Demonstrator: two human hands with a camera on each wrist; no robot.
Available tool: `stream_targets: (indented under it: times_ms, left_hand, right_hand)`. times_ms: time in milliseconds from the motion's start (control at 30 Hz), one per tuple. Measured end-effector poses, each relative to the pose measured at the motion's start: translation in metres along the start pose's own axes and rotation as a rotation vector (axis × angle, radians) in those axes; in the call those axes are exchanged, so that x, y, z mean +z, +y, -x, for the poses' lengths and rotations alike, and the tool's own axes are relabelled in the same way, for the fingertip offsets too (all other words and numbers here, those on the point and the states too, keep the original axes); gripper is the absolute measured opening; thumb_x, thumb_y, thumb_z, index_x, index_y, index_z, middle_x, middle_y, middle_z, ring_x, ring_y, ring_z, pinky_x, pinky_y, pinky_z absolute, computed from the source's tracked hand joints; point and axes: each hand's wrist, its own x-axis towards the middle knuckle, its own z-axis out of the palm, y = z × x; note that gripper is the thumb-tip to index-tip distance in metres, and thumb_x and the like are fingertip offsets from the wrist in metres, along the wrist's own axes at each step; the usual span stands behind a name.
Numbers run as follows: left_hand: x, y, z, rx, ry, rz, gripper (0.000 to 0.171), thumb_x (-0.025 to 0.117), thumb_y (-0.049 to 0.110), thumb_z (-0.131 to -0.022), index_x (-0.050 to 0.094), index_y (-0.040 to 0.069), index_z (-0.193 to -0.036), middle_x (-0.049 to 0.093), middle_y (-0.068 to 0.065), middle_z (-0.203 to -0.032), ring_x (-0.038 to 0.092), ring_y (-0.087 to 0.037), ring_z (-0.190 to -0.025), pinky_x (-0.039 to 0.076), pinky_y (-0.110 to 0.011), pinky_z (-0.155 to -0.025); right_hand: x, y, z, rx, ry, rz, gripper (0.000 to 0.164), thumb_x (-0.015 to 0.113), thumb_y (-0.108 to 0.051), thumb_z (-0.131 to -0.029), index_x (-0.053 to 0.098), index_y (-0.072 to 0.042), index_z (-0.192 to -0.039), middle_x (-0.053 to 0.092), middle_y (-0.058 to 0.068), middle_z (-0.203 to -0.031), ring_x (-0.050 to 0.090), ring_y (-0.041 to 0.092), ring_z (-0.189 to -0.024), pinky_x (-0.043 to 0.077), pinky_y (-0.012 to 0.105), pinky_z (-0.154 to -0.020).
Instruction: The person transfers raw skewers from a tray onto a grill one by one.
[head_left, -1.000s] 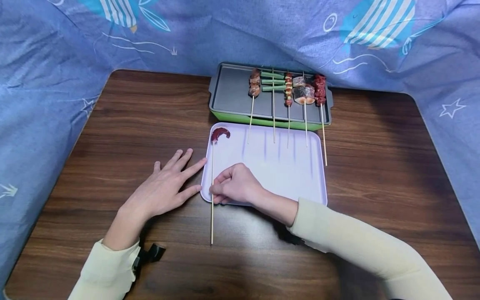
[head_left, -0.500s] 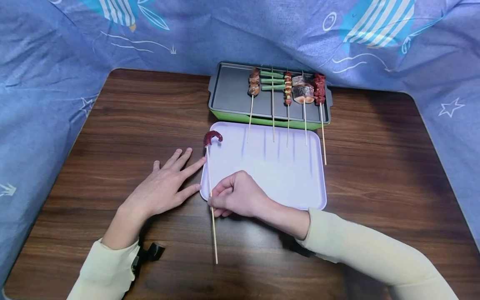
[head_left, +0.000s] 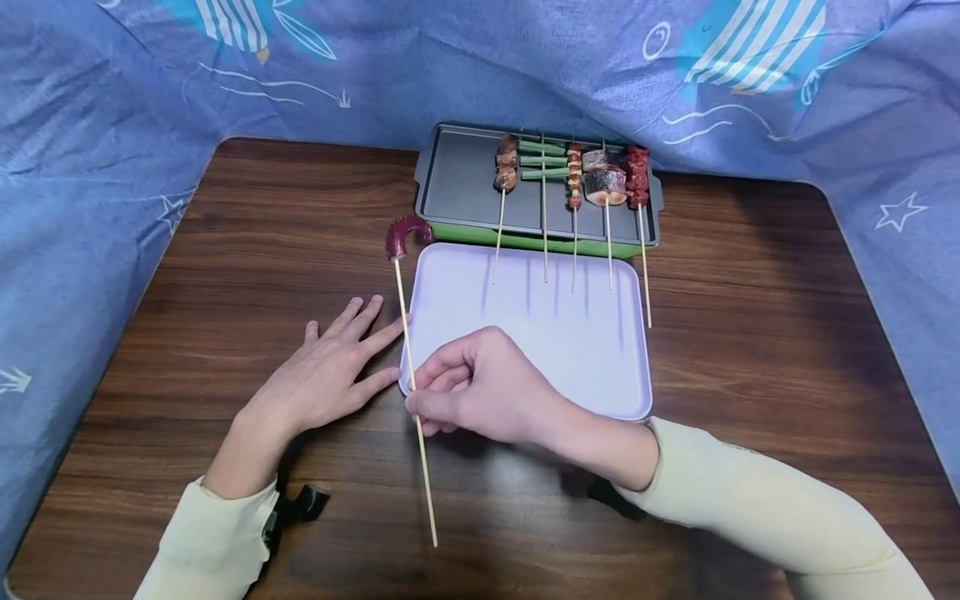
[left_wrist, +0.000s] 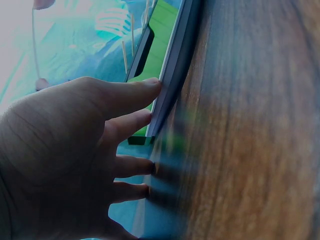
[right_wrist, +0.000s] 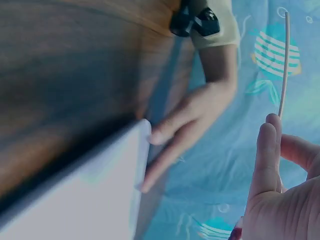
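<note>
My right hand (head_left: 487, 387) pinches the thin wooden stick of an octopus tentacle skewer (head_left: 398, 240) between thumb and fingers. The skewer's dark red, curled end points away, past the tray's upper left corner, and its bare end slants down over the table. In the right wrist view, the stick (right_wrist: 286, 65) runs up from the fingertips. My left hand (head_left: 315, 375) lies with fingers spread; its thumb and index fingertips are right at the left rim of the pale lilac tray (head_left: 525, 350). That hand (left_wrist: 65, 130) holds nothing.
Behind the tray stands a green grill with a dark grey plate (head_left: 457, 183). Several skewers lie on its right part: brown meat (head_left: 506, 162), green vegetable pieces (head_left: 543, 161), a thin mixed one, fish (head_left: 604, 186) and red meat (head_left: 637, 177). Their sticks reach over the tray.
The tentacle skewer has risen from the tray and shifted left, its tip now tilted up and leftward. My right hand moved slightly left with it. The left hand stays put.
</note>
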Motion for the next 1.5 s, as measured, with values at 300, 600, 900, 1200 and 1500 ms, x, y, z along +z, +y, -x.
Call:
stream_targets:
  times_ms: [300, 600, 900, 1200, 1500]
  left_hand:
    - [0.001, 0.000, 0.001, -0.004, -0.004, 0.009, 0.066, 0.043, 0.059, -0.099, 0.021, 0.037, -0.156, 0.012, -0.013, -0.163, 0.007, -0.036, -0.148, 0.016, -0.080, -0.098]
    - [0.002, 0.000, 0.001, -0.026, -0.030, 0.012, 0.066, 0.045, 0.056, -0.099, 0.020, 0.037, -0.157, 0.011, -0.013, -0.163, 0.006, -0.036, -0.149, 0.014, -0.080, -0.098]
    - [0.003, -0.001, 0.001, -0.020, -0.027, 0.016, 0.066, 0.045, 0.055, -0.099, 0.020, 0.036, -0.157, 0.012, -0.013, -0.163, 0.006, -0.036, -0.148, 0.014, -0.080, -0.098]
    - [0.005, 0.000, 0.002, -0.015, -0.021, 0.012, 0.066, 0.046, 0.056, -0.099, 0.021, 0.036, -0.157, 0.013, -0.012, -0.163, 0.007, -0.036, -0.148, 0.015, -0.080, -0.099]
    - [0.004, 0.000, 0.001, -0.008, -0.013, 0.014, 0.066, 0.048, 0.055, -0.099, 0.021, 0.036, -0.156, 0.013, -0.012, -0.163, 0.007, -0.035, -0.149, 0.015, -0.080, -0.099]
  right_hand:
    - [-0.025, -0.027, -0.015, -0.073, 0.108, 0.073, 0.006, 0.073, -0.004, -0.086, 0.073, 0.002, -0.088, 0.071, 0.008, -0.069, 0.071, 0.024, -0.064, 0.059, 0.039, -0.062]
    - [-0.057, -0.035, -0.050, -0.016, 0.230, 0.041, 0.011, 0.073, -0.004, -0.086, 0.071, 0.006, -0.091, 0.073, 0.016, -0.078, 0.072, 0.026, -0.066, 0.059, 0.039, -0.062]
    - [-0.077, -0.028, -0.078, 0.028, 0.299, 0.066, 0.010, 0.072, -0.003, -0.086, 0.072, 0.007, -0.090, 0.073, 0.017, -0.077, 0.072, 0.023, -0.064, 0.059, 0.037, -0.062]
    - [-0.093, -0.028, -0.103, 0.108, 0.328, 0.114, 0.014, 0.072, -0.004, -0.087, 0.073, 0.007, -0.097, 0.073, 0.016, -0.079, 0.072, 0.021, -0.064, 0.059, 0.037, -0.067]
    - [-0.103, -0.024, -0.121, 0.175, 0.336, 0.113, 0.018, 0.072, -0.005, -0.088, 0.073, 0.006, -0.102, 0.073, 0.014, -0.077, 0.071, 0.018, -0.063, 0.058, 0.040, -0.073]
